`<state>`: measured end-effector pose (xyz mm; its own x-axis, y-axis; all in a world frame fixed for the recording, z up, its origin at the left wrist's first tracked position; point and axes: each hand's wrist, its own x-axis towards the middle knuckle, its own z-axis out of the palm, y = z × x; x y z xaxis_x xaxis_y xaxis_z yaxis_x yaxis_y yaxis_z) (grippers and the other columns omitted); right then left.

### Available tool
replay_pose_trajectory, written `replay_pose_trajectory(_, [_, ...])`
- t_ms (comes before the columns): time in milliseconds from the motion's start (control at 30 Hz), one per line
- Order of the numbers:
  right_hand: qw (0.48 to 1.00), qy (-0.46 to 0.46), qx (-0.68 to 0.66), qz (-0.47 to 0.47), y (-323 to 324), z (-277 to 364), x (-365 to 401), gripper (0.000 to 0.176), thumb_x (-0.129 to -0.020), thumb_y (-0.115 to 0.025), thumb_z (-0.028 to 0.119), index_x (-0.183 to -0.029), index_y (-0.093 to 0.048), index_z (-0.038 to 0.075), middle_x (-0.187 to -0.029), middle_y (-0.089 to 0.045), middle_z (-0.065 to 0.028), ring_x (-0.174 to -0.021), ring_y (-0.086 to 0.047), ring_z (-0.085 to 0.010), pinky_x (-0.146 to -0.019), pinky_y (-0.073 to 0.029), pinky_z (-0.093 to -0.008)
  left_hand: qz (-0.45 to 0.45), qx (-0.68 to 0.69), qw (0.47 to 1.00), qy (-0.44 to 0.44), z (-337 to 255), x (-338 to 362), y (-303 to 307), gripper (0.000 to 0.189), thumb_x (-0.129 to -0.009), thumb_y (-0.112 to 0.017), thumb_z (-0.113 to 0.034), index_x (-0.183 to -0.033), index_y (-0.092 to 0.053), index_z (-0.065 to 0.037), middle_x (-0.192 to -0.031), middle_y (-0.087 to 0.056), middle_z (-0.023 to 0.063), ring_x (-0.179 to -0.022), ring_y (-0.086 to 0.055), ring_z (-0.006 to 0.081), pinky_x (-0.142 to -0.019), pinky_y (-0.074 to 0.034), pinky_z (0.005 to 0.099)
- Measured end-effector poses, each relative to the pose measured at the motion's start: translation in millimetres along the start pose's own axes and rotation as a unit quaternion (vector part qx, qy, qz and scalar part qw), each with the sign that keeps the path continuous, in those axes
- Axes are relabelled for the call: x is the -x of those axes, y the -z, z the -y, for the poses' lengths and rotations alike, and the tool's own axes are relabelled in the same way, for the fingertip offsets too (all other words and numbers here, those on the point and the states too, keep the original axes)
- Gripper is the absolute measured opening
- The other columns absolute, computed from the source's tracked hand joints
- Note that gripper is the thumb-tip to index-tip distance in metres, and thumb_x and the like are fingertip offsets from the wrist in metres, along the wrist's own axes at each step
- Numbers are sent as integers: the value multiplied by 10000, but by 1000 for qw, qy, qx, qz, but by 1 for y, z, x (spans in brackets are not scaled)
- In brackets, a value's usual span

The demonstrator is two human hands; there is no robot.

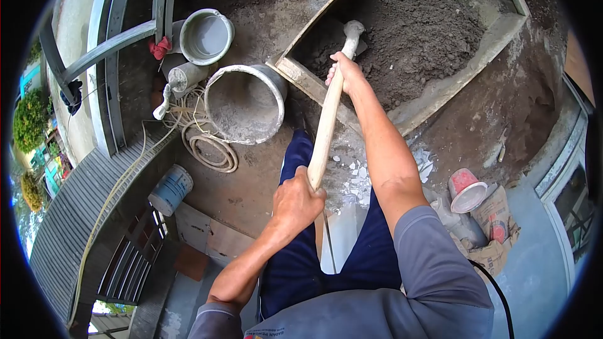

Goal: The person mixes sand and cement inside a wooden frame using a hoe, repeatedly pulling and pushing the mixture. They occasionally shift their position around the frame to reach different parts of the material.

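Observation:
Both my hands are wrapped around the pale wooden handle of a hoe [328, 122]. My left hand [298, 199] closes on the near end, in front of my thighs. Farther up the shaft, my right hand [347, 71] grips close to the head. The hoe's head end, crusted with dried mortar, is over a wooden mixing trough [458, 56]; its blade is mostly hidden in shadow and mix. Dark grey, crumbly sand or mortar mix [427, 37] fills much of the trough.
Left of the trough stand a large mortar-stained tub [245, 103] and a bucket of greyish water [206, 36]. A coiled hose [210, 154] lies beside them. White broken chips [357, 182] litter the ground. At right are a red-and-white container [468, 191] and torn paper sacks [493, 226].

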<state>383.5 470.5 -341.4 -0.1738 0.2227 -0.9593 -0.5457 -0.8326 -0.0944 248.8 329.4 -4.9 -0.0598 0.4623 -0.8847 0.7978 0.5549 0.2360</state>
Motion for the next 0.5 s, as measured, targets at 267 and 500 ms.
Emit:
replay_pose_trajectory(267, [995, -47, -69, 46, 80, 44, 88, 330, -911, -722, 271, -765, -464, 126, -596, -458, -29, -488, -490, -202, -495, -475, -390, 63, -6, 994, -91, -107, 72, -5, 359, -851, -704, -177, -1000, -535, 103, -692, -661, 325, -674, -704, 506, -677, -579, 579])
replay_pose_trajectory(500, [983, 129, -119, -46, 108, 107, 250, 290, -915, -704, 264, -834, -464, 122, -629, -453, -14, -512, -481, -177, -497, -457, -369, 144, 8, 971, -189, -84, 122, 26, 338, -829, -694, -147, -1055, -533, 46, -738, -674, 307, -685, -700, 498, -672, -578, 563])
